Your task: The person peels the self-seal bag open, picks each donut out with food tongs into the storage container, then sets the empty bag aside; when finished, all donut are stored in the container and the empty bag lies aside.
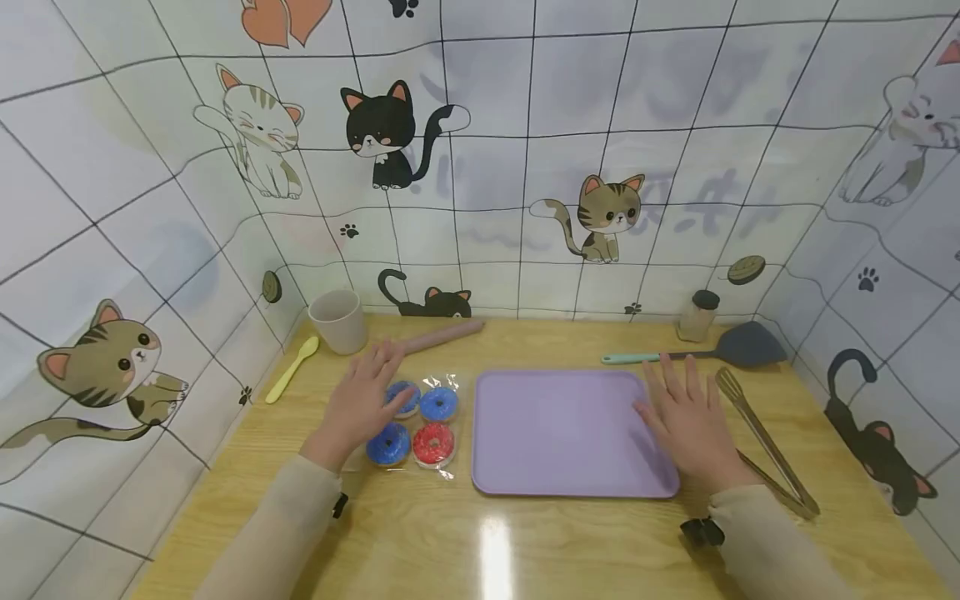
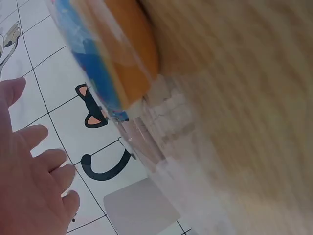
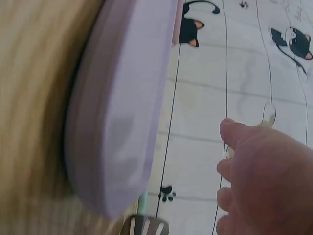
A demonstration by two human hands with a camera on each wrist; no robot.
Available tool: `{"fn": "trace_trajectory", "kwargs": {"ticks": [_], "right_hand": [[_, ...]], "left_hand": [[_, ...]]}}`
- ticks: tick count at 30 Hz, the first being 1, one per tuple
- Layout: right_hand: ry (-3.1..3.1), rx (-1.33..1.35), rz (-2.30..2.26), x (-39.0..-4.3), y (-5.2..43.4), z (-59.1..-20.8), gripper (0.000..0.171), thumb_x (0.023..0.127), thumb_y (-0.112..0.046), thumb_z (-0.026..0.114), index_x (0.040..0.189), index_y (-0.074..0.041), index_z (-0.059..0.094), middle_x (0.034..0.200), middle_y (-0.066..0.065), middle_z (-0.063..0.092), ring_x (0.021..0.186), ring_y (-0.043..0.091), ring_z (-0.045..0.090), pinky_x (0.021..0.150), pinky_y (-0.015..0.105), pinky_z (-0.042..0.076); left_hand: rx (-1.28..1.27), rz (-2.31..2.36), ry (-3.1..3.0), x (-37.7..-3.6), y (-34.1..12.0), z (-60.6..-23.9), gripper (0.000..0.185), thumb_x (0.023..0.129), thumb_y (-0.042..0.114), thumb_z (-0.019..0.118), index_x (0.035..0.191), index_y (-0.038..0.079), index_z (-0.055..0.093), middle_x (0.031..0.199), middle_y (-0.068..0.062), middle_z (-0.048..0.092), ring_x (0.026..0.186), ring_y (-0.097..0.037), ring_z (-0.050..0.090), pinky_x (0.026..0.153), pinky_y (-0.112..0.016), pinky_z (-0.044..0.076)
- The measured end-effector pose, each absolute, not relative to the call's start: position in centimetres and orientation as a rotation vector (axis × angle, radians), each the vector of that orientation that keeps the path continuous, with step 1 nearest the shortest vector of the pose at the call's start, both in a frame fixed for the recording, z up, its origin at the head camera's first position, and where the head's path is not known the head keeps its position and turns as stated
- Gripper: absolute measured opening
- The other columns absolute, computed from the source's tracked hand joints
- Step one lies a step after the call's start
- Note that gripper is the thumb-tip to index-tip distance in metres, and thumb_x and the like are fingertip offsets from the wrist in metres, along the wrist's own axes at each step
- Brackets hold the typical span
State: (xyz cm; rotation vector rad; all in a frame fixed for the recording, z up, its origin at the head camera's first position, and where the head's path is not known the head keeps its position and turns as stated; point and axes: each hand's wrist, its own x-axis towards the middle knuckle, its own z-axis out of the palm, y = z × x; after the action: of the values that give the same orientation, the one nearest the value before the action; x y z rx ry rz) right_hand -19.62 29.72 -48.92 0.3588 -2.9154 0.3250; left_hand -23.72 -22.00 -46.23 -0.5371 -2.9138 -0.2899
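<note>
Left hand first, from the head view: we have our fingers spread flat, resting over the near-left corner of the doughnut pack, a clear plastic wrapper with three blue rings and one red ring inside. It lies on the table under and just to the right of that hand, touching or nearly touching the lilac tray beyond it. Our right hand is spread as well, palm down on the tray's far-right edge. Past that hand lie metal tongs and a dark spatula; ahead of the left hand stand a beige cup, a yellow spoon and a pink rolling pin.

Over to the left wrist view: fingers loose and straight, gripping nothing, and the pack looms close in a blur, blue icing over an orange base under crinkled film.

Right wrist view now: the tray fills the frame edge-on, our hand beside it with fingertips extended.

Our read on handling: the pack looks light, the film slippery and soft, so a pinch at the wrapper's edge or a flat lift from underneath should suit it better than squeezing the rings.
</note>
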Motion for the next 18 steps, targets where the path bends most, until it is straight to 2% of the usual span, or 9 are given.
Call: {"fn": "trace_trajectory", "kwargs": {"ticks": [1, 3, 5, 6, 8, 10, 12, 18], "right_hand": [[-2.900, 0.385, 0.331, -19.5, 29.2, -49.0, 0.071, 0.109, -0.047, 0.044, 0.166, -0.011, 0.020, 0.173, 0.019, 0.004, 0.158, 0.047, -0.005, 0.124, 0.070, -0.001], [-2.853, 0.434, 0.333, -19.2, 28.1, -49.2, 0.068, 0.107, -0.044, 0.053, 0.160, -0.007, 0.035, 0.170, 0.023, 0.020, 0.155, 0.049, 0.020, 0.121, 0.068, 0.023], [-2.788, 0.486, 0.331, -19.1, 27.1, -49.4, 0.062, 0.103, -0.040, 0.062, 0.153, -0.005, 0.048, 0.162, 0.025, 0.037, 0.142, 0.048, 0.046, 0.106, 0.063, 0.046], [-2.761, 0.510, 0.337, -19.0, 26.6, -49.3, 0.059, 0.101, -0.037, 0.066, 0.149, -0.005, 0.054, 0.158, 0.024, 0.044, 0.135, 0.047, 0.054, 0.098, 0.061, 0.051], [-2.714, 0.554, 0.337, -19.0, 25.5, -49.1, 0.054, 0.098, -0.033, 0.071, 0.143, -0.007, 0.060, 0.150, 0.020, 0.055, 0.122, 0.043, 0.065, 0.085, 0.058, 0.056], [-2.683, 0.599, 0.332, -19.1, 24.4, -49.0, 0.049, 0.096, -0.031, 0.074, 0.139, -0.009, 0.064, 0.144, 0.016, 0.062, 0.116, 0.039, 0.068, 0.081, 0.054, 0.058], [-2.681, 0.632, 0.333, -19.1, 23.3, -48.9, 0.046, 0.095, -0.031, 0.075, 0.135, -0.010, 0.067, 0.140, 0.013, 0.065, 0.119, 0.035, 0.068, 0.086, 0.053, 0.058], [-2.695, 0.714, 0.367, -18.6, 19.8, -49.3, 0.038, 0.094, -0.031, 0.076, 0.127, -0.011, 0.072, 0.131, 0.008, 0.070, 0.118, 0.030, 0.069, 0.095, 0.049, 0.058]], "left_hand": [[-0.543, -0.295, -2.912, -23.5, -22.0, -46.3, 0.077, 0.103, 0.053, 0.055, 0.163, 0.010, 0.031, 0.170, -0.016, 0.025, 0.158, -0.040, 0.019, 0.128, -0.060, 0.013], [-0.550, -0.291, -2.911, -23.1, -22.1, -46.5, 0.075, 0.102, 0.051, 0.058, 0.159, 0.007, 0.038, 0.165, -0.018, 0.037, 0.154, -0.041, 0.031, 0.127, -0.061, 0.016], [-0.544, -0.284, -2.914, -22.8, -22.4, -46.5, 0.072, 0.101, 0.049, 0.061, 0.155, 0.005, 0.045, 0.161, -0.018, 0.044, 0.149, -0.043, 0.039, 0.126, -0.061, 0.021], [-0.534, -0.273, -2.908, -22.7, -22.6, -46.6, 0.070, 0.100, 0.049, 0.063, 0.153, 0.005, 0.049, 0.159, -0.018, 0.046, 0.146, -0.044, 0.044, 0.123, -0.061, 0.028], [-0.511, -0.263, -2.896, -22.5, -23.0, -46.6, 0.066, 0.099, 0.046, 0.066, 0.150, 0.006, 0.053, 0.157, -0.018, 0.049, 0.141, -0.044, 0.049, 0.117, -0.060, 0.038], [-0.494, -0.265, -2.873, -22.3, -23.6, -46.6, 0.059, 0.097, 0.040, 0.070, 0.145, 0.007, 0.058, 0.153, -0.019, 0.053, 0.136, -0.045, 0.054, 0.111, -0.059, 0.046], [-0.496, -0.263, -2.844, -22.1, -24.3, -46.6, 0.051, 0.096, 0.033, 0.072, 0.139, 0.006, 0.064, 0.147, -0.019, 0.058, 0.131, -0.044, 0.058, 0.105, -0.058, 0.050], [-0.544, -0.280, -2.822, -21.3, -26.3, -46.8, 0.035, 0.093, 0.016, 0.074, 0.125, 0.002, 0.070, 0.134, -0.021, 0.064, 0.125, -0.042, 0.061, 0.105, -0.056, 0.051]]}}
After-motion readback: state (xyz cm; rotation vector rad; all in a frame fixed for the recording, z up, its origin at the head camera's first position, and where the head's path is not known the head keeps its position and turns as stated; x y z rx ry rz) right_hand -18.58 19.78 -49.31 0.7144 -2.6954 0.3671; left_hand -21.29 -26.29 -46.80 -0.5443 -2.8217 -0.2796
